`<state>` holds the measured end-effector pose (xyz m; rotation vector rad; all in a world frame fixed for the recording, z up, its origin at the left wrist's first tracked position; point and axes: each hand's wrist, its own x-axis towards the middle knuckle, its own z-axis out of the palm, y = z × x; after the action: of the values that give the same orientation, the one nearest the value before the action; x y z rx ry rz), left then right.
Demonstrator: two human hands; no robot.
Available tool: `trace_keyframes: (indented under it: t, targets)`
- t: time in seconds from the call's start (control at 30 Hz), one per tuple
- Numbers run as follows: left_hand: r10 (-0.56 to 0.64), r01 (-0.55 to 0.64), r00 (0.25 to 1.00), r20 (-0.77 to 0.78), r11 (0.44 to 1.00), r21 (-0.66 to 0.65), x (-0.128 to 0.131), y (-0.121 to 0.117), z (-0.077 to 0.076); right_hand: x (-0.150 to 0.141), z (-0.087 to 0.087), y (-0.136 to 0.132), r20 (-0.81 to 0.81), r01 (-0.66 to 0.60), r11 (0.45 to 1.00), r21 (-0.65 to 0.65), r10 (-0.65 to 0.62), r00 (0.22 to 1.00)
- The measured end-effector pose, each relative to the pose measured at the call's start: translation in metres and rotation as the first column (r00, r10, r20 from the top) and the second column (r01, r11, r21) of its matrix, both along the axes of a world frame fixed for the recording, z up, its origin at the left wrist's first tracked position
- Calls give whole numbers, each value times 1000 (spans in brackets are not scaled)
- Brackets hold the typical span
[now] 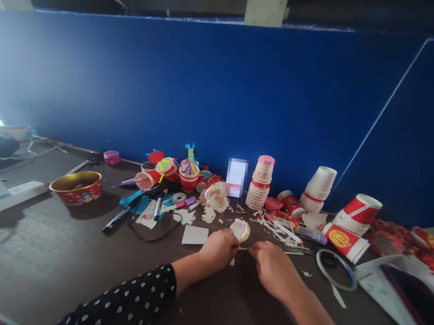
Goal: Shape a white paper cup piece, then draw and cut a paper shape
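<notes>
The fingers of the left hand point(220, 249) are drawn together at the near edge of a scalloped paper piece point(240, 230), bowl-shaped and yellowish along its rim; the fingertips are partly hidden, so exactly how they clasp it cannot be told. Just beside it, the right hand point(272, 266) pinches a thin pale stick point(244, 248), which bridges the narrow gap between the two hands. Another pale length point(293, 253) shows beyond the right knuckles; whether it belongs to the same stick is unclear. Both hands are low over the dark tabletop point(216, 317), the left forearm in a black sleeve point(119, 299) with pale spots.

A white square point(195, 236) lies just left of the left hand. Behind it sits a ruffled paper clump point(215, 198), and white paper scraps point(280, 230) are strewn to the right, in front of an upright stack of paper cups point(258, 192) topped in pink. Farther left are a black marker point(158, 208), a tape roll point(178, 198) and a red bowl point(77, 194) with a gold inside. To the right, a red cup with a gold emblem point(342, 241) lies on its side behind a wire coil point(335, 279).
</notes>
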<state>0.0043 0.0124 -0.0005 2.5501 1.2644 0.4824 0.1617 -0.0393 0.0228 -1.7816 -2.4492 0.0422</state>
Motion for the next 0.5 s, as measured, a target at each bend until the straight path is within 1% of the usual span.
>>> trace_keyframes:
  t: [0.13, 0.33, 0.5]
  targets:
    - [-12, 13, 1000, -9, 999, 30, -1, 0, -2, 0, -2, 1, 31, -53, 998, 17, 52, 998]
    - [23, -24, 1000, 12, 998, 66, -1, 2, -9, -2, -4, 1, 56, -53, 997, 60, 50, 997]
    - [59, -61, 998, 29, 995, 75, -1, 4, -12, -2, -5, 3, 63, -56, 996, 69, 51, 997]
